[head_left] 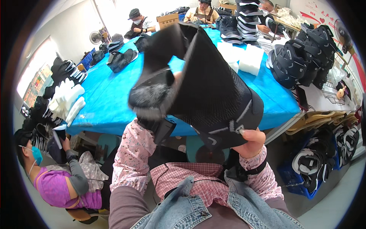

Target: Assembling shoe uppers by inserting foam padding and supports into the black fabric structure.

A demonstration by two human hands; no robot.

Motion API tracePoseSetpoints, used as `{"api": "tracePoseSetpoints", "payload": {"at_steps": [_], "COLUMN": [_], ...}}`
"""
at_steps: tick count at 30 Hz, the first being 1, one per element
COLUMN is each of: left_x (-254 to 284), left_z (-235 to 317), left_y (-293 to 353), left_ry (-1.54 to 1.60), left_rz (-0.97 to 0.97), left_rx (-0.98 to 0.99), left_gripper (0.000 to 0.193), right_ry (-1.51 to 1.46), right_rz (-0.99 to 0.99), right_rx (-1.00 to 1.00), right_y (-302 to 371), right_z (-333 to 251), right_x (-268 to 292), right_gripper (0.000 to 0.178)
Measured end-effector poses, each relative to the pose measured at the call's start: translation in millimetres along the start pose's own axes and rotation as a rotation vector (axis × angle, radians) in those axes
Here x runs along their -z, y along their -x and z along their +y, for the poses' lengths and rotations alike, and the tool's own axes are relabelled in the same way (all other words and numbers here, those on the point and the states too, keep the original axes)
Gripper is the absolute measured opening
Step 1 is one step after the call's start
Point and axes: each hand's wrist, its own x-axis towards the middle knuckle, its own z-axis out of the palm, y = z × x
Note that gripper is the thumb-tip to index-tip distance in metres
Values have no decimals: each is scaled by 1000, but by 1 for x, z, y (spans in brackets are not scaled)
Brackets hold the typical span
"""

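A large black cap is held up close in front of me, its wide opening upward and its dark inner side partly showing. My right hand pinches the lower right edge beside a small strap fitting, thumb on the outside. At the cap's left side is my left hand, gripping it; only a patch of skin shows through a gap, and the rest of the hand is hidden. That left part of the cap is smeared by motion. Both forearms wear pink flowered sleeves.
A blue-covered table spreads ahead, with white foam blocks on it. Stacked dark caps stand at the right, above a blue crate on the floor. A person in purple sits at my left; several others work at the back.
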Motion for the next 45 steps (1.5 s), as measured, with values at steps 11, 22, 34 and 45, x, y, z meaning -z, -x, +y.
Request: {"api": "tracePoseSetpoints", "payload": {"at_steps": [11,22,34,45], "left_x": [-2,-53,-58,-47], "left_z": [-89,83,95,55], "left_y": [16,-21,-81,-101], "left_ry": [-213,-467,-1030,-1121], "left_rz": [15,149,264,268], "left_rx": [-120,-599,-684,-570], "left_gripper": [30,34,24,30], "right_ry": [354,1706,496,500], "right_rz": [382,182,481,507], "right_rx": [362,1108,505,555], "right_y": [19,-9,-28,-20], "right_z": [-15,-30,-15,-5], "right_x": [32,13,21,23], "right_gripper": [58,34,23,19]}}
